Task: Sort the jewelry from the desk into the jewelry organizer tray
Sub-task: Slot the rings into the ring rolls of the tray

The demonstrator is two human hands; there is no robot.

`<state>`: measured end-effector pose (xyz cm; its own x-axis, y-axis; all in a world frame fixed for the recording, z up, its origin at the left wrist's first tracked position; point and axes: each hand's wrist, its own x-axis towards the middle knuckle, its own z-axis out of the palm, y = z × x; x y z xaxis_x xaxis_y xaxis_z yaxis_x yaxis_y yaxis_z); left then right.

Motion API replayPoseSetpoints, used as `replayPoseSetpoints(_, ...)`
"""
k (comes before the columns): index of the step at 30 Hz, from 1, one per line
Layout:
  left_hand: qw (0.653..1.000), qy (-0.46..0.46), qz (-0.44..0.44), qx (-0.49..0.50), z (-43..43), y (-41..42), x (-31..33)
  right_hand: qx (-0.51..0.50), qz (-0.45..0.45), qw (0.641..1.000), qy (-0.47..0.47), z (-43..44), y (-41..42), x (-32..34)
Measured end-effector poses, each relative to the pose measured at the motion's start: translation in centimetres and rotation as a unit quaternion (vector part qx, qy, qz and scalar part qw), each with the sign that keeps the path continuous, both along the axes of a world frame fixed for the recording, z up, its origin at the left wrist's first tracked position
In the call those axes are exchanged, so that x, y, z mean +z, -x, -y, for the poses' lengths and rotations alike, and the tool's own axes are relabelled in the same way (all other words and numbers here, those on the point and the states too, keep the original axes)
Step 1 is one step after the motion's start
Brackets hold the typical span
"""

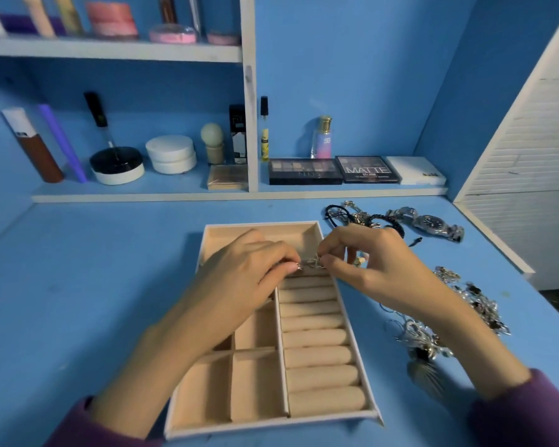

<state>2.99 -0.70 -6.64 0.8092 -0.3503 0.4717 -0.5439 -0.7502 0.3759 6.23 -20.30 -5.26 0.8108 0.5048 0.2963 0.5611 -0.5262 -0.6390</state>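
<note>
I have a small silvery piece of jewelry [311, 263] pinched between both hands: my left hand [246, 275] closes thumb and forefinger on one end, my right hand [368, 266] closes on the other, and the piece hangs in the short gap between them, just above the top of the padded rolls. What kind of piece it is I cannot tell; it looks like fine chain or a tangled clasp.

The risk, as I judge it, is the thin metal slipping out of 1 pinch and dropping under my fingers into the long back compartment or down between 2 rolls, where it would be hard to fish out. Pulling the ends apart too hard could also tighten a knot or strain a link. Something small also glints inside my right palm; if that is a second piece, it could fall as I work.

Counting: 1 organizer tray [362, 356] under my grip, with about 9 rolls visible in it, all bare. To the right of my grip lies 1 heap of silver jewelry [471, 298], too tangled to count. Beyond my right hand sit 1 wristwatch [430, 223] and a cluster of dark cord bracelets [352, 216], perhaps 2 or 3.
</note>
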Motion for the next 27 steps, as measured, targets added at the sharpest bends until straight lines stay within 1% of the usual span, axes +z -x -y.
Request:
replayPoseSetpoints(2, 1.0, -0.005, -0.002, -0.006, 0.0, 0.0, -0.3, 0.004, 0.017, 1.0, 0.015, -0.1, 0.0, -0.2)
replayPoseSetpoints(7, 1.0, 0.005, 0.016, 0.006, 0.4, 0.1, -0.4, 0.016, 0.031, 0.999, 0.012, -0.1, 0.2, -0.4)
replayPoseSetpoints(13, 0.998, -0.036, 0.046, 0.016, 0.5, 0.1, -0.3, 0.012, 0.076, 0.996, 0.035, -0.5, 0.0, -1.0)
replayPoseSetpoints(21, 0.999, 0.025, 0.008, 0.034, 0.1, -0.1, -0.5, 0.005, 0.071, 0.997, 0.029, -0.4, -0.3, -1.5)
replayPoseSetpoints(27, 0.999, 0.019, -0.004, 0.03, 0.4, 0.1, -0.7, 0.007, 0.073, 0.997, 0.032, -0.4, -0.3, -1.6)
